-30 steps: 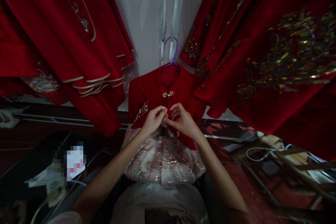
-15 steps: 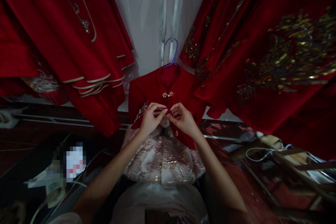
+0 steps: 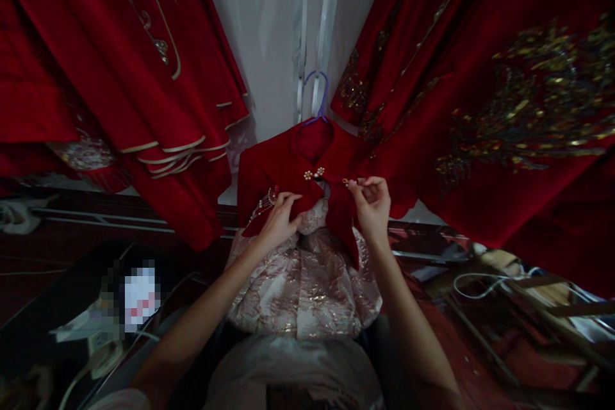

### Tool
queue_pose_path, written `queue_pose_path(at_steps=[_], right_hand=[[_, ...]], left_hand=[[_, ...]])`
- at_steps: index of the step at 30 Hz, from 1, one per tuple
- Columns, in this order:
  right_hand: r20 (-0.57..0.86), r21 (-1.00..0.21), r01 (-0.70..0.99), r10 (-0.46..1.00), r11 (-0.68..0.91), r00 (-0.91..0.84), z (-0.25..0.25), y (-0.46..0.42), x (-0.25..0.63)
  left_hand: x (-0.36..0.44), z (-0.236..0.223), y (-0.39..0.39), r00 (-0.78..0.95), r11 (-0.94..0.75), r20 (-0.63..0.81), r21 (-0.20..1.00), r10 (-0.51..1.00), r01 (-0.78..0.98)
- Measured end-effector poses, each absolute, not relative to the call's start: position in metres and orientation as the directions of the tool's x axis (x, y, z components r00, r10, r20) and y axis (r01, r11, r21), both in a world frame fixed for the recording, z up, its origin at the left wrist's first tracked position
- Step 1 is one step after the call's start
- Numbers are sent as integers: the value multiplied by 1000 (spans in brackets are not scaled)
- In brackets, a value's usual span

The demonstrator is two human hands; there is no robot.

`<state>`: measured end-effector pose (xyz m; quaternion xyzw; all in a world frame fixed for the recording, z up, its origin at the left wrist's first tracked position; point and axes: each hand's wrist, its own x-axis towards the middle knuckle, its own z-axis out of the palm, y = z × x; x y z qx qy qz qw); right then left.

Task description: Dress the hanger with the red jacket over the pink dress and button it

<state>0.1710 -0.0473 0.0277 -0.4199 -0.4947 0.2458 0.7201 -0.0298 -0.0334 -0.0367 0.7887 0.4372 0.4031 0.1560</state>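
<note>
A short red jacket (image 3: 259, 170) hangs on a purple hanger (image 3: 324, 95) in front of me. Two beaded flower ornaments (image 3: 314, 173) sit side by side at its neck opening. My left hand (image 3: 282, 221) is closed on the jacket's front edge on the left, thumb below and fingers on top. On the right, my right hand (image 3: 375, 205) pinches the other front edge at a small beaded ornament (image 3: 346, 183). The two front edges stand apart below the neck. Under them lies a shiny pale brocade garment (image 3: 302, 298) on my lap.
Red garments (image 3: 158, 96) with pale trim hang at the left. More red garments with gold sequins (image 3: 542, 102) hang at the right. A dark tabletop (image 3: 38, 307) with a blurred-out item is at lower left; a wooden frame (image 3: 485, 327) with white cord is at lower right.
My right hand has moved right and slightly up with the jacket's edge, and my left hand slightly down and left. The front edges have parted, showing the pale fabric beneath.
</note>
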Motion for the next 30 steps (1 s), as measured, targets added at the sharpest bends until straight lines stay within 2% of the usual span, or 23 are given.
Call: queue_pose_path(at_steps=[4, 10, 12, 16, 18, 23, 30], right_hand=[[492, -840, 27, 740, 542, 458, 29, -47, 172], [483, -867, 10, 835, 498, 264, 32, -55, 164], [486, -869, 21, 846, 494, 220, 32, -57, 162], [485, -872, 18, 860, 488, 158, 32, -57, 161], [481, -875, 18, 865, 484, 145, 32, -57, 162], [478, -876, -1, 867, 483, 145, 31, -57, 160], [471, -881, 14, 875, 472, 117, 31, -58, 159]], left_hand=[[-27, -33, -34, 322, -571, 474, 634, 820, 521], [-24, -35, -25, 233, -520, 473, 677, 850, 520], [-22, -36, -26, 182, -521, 525, 623, 831, 583], [-21, -32, -31, 90, -476, 655, 442, 750, 760], [-22, -32, -32, 54, -448, 679, 421, 732, 789], [-31, -41, -22, 102, -500, 656, 456, 748, 737], [-56, -50, 6, -79, -419, 614, 620, 785, 663]])
